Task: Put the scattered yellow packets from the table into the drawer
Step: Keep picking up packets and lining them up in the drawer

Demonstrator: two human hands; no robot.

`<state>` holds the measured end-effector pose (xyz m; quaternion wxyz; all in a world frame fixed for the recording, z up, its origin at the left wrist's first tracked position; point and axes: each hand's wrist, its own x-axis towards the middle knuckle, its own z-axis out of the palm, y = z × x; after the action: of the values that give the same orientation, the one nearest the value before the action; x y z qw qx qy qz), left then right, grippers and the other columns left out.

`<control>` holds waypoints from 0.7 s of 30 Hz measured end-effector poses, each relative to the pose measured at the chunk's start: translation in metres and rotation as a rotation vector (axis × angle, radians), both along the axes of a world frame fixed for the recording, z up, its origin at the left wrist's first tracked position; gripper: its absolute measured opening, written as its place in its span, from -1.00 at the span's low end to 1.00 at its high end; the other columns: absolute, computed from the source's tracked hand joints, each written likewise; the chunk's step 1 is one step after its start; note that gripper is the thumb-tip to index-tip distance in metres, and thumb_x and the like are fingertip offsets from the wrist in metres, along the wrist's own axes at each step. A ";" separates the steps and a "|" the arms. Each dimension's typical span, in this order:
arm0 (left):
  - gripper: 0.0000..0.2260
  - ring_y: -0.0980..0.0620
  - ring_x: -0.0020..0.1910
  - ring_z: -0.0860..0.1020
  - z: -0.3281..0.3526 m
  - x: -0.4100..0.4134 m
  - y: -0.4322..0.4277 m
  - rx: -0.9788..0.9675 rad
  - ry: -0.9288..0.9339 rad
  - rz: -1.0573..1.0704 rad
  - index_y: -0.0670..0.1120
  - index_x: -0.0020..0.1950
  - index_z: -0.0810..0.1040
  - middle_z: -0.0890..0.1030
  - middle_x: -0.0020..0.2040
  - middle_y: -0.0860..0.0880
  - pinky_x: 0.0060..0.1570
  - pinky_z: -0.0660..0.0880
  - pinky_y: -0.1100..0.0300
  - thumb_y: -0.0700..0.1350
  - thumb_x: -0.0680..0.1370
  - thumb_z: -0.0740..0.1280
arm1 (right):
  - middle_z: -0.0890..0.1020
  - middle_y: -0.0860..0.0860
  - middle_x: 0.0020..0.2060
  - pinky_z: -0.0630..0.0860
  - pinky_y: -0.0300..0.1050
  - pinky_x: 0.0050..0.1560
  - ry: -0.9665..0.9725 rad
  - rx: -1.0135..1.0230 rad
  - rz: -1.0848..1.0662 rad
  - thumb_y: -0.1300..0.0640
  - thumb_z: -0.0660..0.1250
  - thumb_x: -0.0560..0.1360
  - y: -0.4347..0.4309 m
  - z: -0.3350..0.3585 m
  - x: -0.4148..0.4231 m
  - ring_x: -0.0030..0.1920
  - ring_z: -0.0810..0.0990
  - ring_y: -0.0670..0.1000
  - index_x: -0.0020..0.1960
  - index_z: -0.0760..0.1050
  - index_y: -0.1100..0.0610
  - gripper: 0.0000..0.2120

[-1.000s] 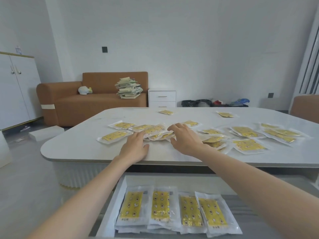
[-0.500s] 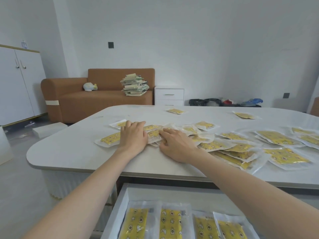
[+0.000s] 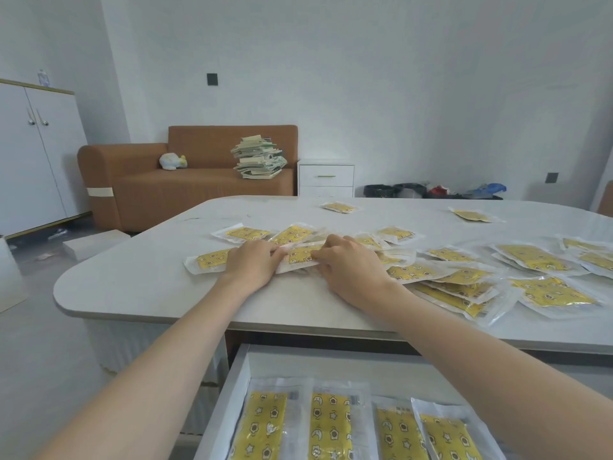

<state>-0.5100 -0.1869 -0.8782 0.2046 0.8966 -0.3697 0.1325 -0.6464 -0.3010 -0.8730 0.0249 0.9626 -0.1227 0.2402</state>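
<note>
Several yellow packets in clear wrappers lie scattered over the white table (image 3: 149, 283), most of them at the right (image 3: 534, 260). One yellow packet (image 3: 300, 254) sits atop a small gathered bunch between my hands. My left hand (image 3: 252, 265) grips its left edge with curled fingers, lying over another packet (image 3: 209, 260). My right hand (image 3: 348, 267) pinches its right edge. Below the table's front edge the open drawer (image 3: 232, 400) holds several yellow packets (image 3: 330, 426) side by side.
Two lone packets lie far back on the table (image 3: 339, 206) (image 3: 472, 214). Beyond the table stand a brown sofa (image 3: 185, 187) with a stack of books (image 3: 258, 157), a small white nightstand (image 3: 325, 177) and a white cabinet (image 3: 36, 154) at left.
Both hands have drawn closer together, pulling packets into a bunch, and their fingers have curled onto the top packet. The view has shifted up, showing less of the drawer.
</note>
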 end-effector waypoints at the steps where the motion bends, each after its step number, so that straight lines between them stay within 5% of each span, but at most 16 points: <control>1: -0.63 -0.17 -0.03 0.53 0.001 -0.002 0.002 -0.014 -0.055 -0.005 -0.05 -0.25 0.54 0.58 -0.18 -0.13 -0.20 0.28 0.11 0.05 0.64 0.11 | 0.51 0.03 0.11 0.41 -0.10 -0.13 -0.002 -0.016 -0.001 0.16 0.11 0.61 -0.002 -0.002 -0.001 0.16 0.45 0.10 0.19 0.55 0.07 -0.72; 8: -0.69 -0.09 -0.18 0.51 0.000 -0.007 0.002 -0.153 -0.236 0.007 -0.09 -0.20 0.63 0.63 -0.22 -0.06 -0.35 0.29 0.14 -0.02 0.60 0.19 | 0.63 0.01 0.05 0.42 -0.12 -0.19 -0.090 -0.008 -0.062 0.29 0.17 0.54 -0.005 -0.008 -0.003 0.04 0.56 0.12 0.11 0.58 0.08 -0.72; 13: -0.68 -0.13 -0.40 0.41 0.003 -0.018 0.010 -0.436 -0.204 -0.126 -0.06 -0.37 0.52 0.44 -0.52 -0.02 -0.42 0.27 0.15 -0.06 0.58 0.26 | 0.63 0.08 -0.02 0.48 -0.04 -0.19 -0.165 0.087 -0.043 0.26 0.17 0.56 -0.003 -0.005 -0.009 -0.08 0.57 0.18 0.06 0.52 0.16 -0.83; 16: -0.76 -0.09 -0.34 0.48 0.000 -0.021 0.017 -0.476 -0.151 -0.245 -0.16 -0.15 0.66 0.58 -0.40 -0.10 -0.24 0.49 0.10 -0.05 0.57 0.30 | 0.49 0.11 0.01 0.51 0.07 -0.28 -0.294 0.120 0.002 0.30 0.25 0.51 -0.002 -0.004 -0.012 -0.24 0.51 0.17 -0.04 0.47 0.23 -0.96; 17: -0.78 -0.01 -0.35 0.45 -0.001 -0.025 0.020 -0.484 -0.122 -0.281 -0.16 -0.10 0.68 0.36 -0.37 0.17 -0.21 0.49 0.22 -0.06 0.57 0.31 | 0.43 0.11 0.03 0.51 0.08 -0.33 -0.302 0.099 -0.008 0.33 0.28 0.49 -0.003 -0.004 -0.013 -0.25 0.48 0.15 -0.02 0.43 0.23 -0.91; 18: -0.81 0.07 -0.36 0.42 -0.001 -0.029 0.023 -0.483 -0.094 -0.311 -0.14 -0.04 0.69 0.59 -0.07 -0.13 -0.23 0.42 0.38 -0.08 0.56 0.32 | 0.40 0.12 0.07 0.51 0.06 -0.36 -0.291 0.074 -0.019 0.35 0.29 0.46 -0.004 -0.004 -0.014 -0.22 0.46 0.13 0.03 0.40 0.23 -0.83; 19: -0.83 0.15 -0.37 0.42 -0.001 -0.034 0.026 -0.471 -0.068 -0.337 -0.11 0.02 0.69 0.65 -0.32 0.07 -0.25 0.35 0.47 -0.10 0.56 0.33 | 0.39 0.13 0.11 0.52 0.04 -0.37 -0.279 0.053 -0.021 0.36 0.30 0.43 -0.005 -0.004 -0.014 -0.14 0.46 0.13 0.10 0.39 0.22 -0.73; 21: -0.83 0.24 -0.23 0.53 -0.001 -0.042 0.033 -0.426 -0.026 -0.388 -0.05 0.09 0.68 0.69 -0.16 0.14 -0.19 0.33 0.55 -0.10 0.55 0.34 | 0.40 0.12 0.21 0.54 0.00 -0.30 -0.263 0.004 -0.004 0.36 0.30 0.43 -0.007 -0.004 -0.015 0.04 0.44 0.13 0.25 0.41 0.19 -0.60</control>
<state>-0.5515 -0.1544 -0.8795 0.4051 0.7441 -0.5009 0.1770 -0.6618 -0.3081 -0.8772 0.0070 0.9226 -0.1273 0.3641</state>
